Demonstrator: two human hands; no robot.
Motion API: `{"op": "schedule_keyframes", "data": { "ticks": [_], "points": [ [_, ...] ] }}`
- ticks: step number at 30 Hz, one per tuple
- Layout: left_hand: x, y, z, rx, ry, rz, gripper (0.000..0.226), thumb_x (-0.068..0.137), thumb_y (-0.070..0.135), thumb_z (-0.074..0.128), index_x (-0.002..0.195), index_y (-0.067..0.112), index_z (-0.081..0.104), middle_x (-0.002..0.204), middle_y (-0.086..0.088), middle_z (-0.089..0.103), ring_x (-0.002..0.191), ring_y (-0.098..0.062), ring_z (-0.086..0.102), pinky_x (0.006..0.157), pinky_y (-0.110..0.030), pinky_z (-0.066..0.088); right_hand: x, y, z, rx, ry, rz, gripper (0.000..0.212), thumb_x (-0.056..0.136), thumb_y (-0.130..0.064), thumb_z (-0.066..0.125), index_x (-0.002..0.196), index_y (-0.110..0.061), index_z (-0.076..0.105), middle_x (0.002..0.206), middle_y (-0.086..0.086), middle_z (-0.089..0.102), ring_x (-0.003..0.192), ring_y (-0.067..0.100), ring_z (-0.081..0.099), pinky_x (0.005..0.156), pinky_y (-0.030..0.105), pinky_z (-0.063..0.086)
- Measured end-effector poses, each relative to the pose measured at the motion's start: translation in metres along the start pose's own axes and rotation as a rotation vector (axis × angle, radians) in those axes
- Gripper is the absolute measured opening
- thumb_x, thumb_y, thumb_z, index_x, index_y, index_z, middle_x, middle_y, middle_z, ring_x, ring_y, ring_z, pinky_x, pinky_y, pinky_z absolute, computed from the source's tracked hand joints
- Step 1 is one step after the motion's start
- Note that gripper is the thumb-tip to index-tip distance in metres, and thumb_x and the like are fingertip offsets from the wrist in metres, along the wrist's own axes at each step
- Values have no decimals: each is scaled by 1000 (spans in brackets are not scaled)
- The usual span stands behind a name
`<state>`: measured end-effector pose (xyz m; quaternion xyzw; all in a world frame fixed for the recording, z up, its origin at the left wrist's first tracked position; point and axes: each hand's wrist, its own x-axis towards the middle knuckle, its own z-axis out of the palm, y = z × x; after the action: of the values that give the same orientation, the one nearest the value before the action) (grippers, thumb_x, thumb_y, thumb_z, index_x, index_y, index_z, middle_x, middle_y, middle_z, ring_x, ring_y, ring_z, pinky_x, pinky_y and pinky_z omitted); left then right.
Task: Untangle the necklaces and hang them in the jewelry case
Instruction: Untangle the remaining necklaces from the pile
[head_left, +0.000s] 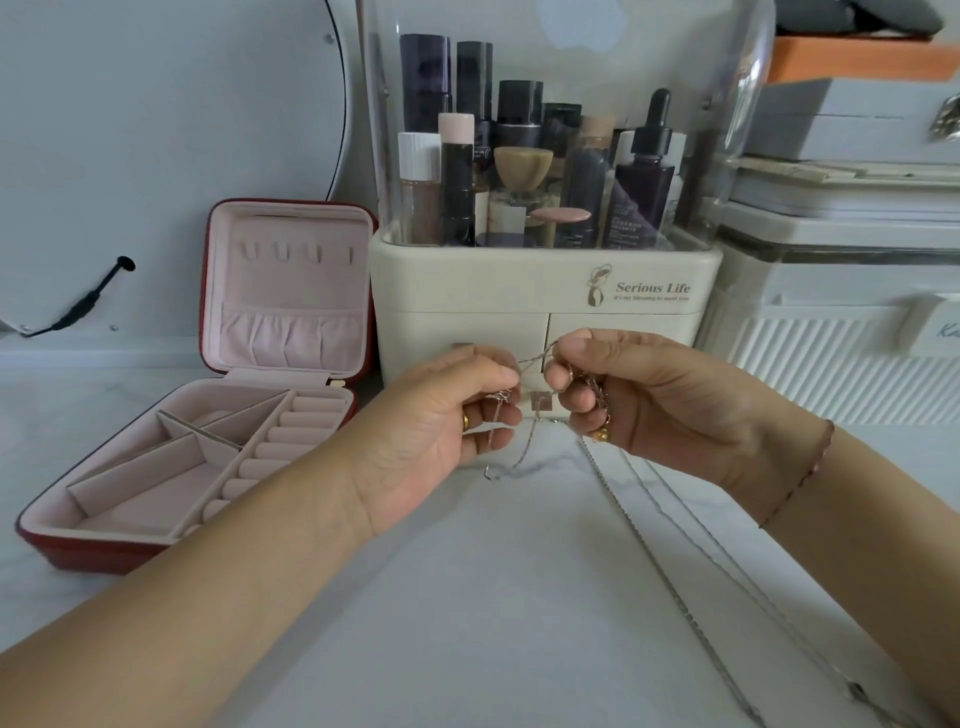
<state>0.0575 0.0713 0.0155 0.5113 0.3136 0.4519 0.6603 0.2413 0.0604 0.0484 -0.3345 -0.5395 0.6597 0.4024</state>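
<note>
Your tangled necklaces, thin silver chains, are held up between your two hands just above the tabletop, in front of a cream cosmetics organizer. A short strand runs taut from one hand to the other, a small square pendant hangs between them, and long loops trail from the right hand down across the tabletop toward you. Your left hand, palm turned inward, pinches a knot of chain between thumb and curled fingers. Your right hand faces it, its fingers curled round a bunch of chain, thumb on top. Both forearms reach in from the bottom edge; a thin bracelet circles the right wrist

The jewelry case stands open to the left, well apart from the chains: red outside, pale pink inside. Its upright lid carries a row of small hooks above a gathered pocket. Its base holds angled dividers and a column of ring rolls

Behind your hands, the organizer's clear-hooded top holds upright bottles, a dropper bottle and tubes. Pale storage boxes are stacked to its right
</note>
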Motion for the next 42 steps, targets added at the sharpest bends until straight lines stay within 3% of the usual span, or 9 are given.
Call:
{"op": "schedule_keyframes", "data": {
  "ticks": [5,10,16,20,25,29,35,38,42],
  "points": [
    [0,5,-3,-162,-52,-61,9,67,22,54,62,18,61,73,-1,61,67,-14,59,72,-30,47,1,1,-2,-144,65,42,11,71,-22,70,62,-18,65,58,2,53,45,8,39,47,17,35],
    [-2,7,-4,-165,-115,-99,17,69,25,53,54,17,53,76,-5,62,71,-19,60,75,-31,50,-1,-3,-4,-185,108,48,17,67,-23,71,74,-12,60,51,1,48,42,9,33,46,18,26],
    [-3,7,2,-163,-40,-45,19,73,20,68,57,18,58,72,-5,65,70,-18,66,79,-33,55,-1,-4,-5,-195,102,31,15,67,-23,71,72,-12,62,51,0,49,42,9,32,46,19,24],
    [-4,3,5,13,60,-40,21,76,8,64,56,15,63,63,-1,61,62,-15,61,71,-28,53,0,-5,-8,-118,92,-8,11,74,-22,67,65,-17,64,63,0,57,42,6,34,44,16,28],
    [-4,-1,5,182,147,-44,31,83,-2,59,58,15,54,67,-4,54,66,-16,54,67,-27,51,-1,-7,-9,-58,144,-71,13,77,-20,63,81,-8,62,77,-3,65,42,4,33,44,15,27],
    [-5,-1,2,215,161,-86,35,82,-6,60,64,20,46,68,1,54,56,-10,52,58,-22,46,0,-5,-8,-19,133,-92,12,78,-20,62,81,-8,60,77,-3,62,42,5,32,44,15,26],
    [-7,2,4,174,173,-99,30,85,-8,60,67,16,53,67,1,57,45,-6,39,44,-16,34,2,-3,-9,17,126,-98,8,77,-19,62,75,-11,61,67,-2,57,42,5,31,43,15,23],
    [-8,4,6,140,184,-61,31,87,-9,56,69,15,64,72,3,71,43,-5,37,42,-14,33,3,-2,-9,20,138,-88,9,75,-20,64,77,-11,61,66,-2,52,41,4,30,42,15,23],
    [-7,8,5,9,216,3,37,86,-12,51,70,15,72,73,1,72,42,-4,36,43,-13,29,2,-4,-10,33,165,-79,8,77,-21,63,78,-13,60,61,-4,45,41,4,28,41,14,22]
  ]
}}
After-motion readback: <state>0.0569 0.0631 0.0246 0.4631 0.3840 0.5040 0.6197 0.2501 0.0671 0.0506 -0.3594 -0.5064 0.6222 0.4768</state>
